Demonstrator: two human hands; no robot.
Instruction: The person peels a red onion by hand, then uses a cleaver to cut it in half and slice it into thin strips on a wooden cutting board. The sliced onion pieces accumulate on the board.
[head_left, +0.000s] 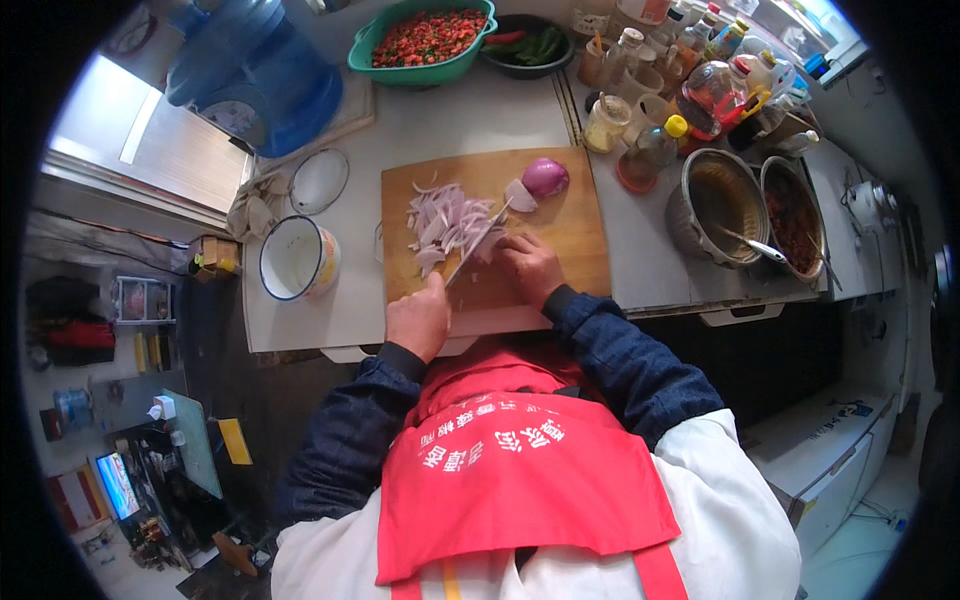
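Note:
My left hand (418, 319) grips the handle of a kitchen knife (477, 249), whose blade slants up and to the right over a wooden cutting board (420, 296). My right hand (529, 264) presses a piece of red onion (491, 245) on the board, its fingertips curled close to the blade. To the left of the blade lies a loose pile of pale onion slices (442, 221). Beyond the blade's tip sit a cut onion wedge (520, 195) and a larger purple-skinned onion piece (545, 178), which touch or nearly touch.
Left of the board stand a white enamel mug (330, 259), its lid (320, 181) and a blue water jug (259, 82). Behind is a green basin of chopped red peppers (360, 64) beside a dark bowl of peppers (566, 64). Bottles, jars (606, 124) and two pots (686, 232) crowd the right.

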